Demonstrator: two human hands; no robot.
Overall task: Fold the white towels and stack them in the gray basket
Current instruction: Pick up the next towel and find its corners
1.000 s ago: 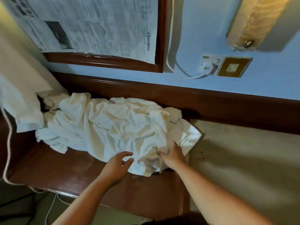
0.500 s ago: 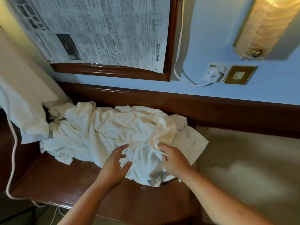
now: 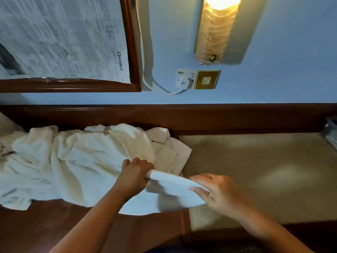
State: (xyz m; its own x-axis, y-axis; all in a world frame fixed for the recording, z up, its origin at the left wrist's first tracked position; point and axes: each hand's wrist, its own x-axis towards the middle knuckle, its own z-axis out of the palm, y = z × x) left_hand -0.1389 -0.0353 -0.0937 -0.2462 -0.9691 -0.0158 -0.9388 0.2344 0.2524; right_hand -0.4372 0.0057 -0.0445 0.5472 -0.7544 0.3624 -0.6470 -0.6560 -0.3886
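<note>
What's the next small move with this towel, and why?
Probably pull the towel clear of the pile and lay it flat on the beige surface. The left hand and right hand each grip an end; it hangs stretched between them, unfolded, touching the pile.

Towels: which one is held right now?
The towel stretched between the left hand and right hand, at the right end of the pile; the rest lie crumpled on the wooden top.
</note>
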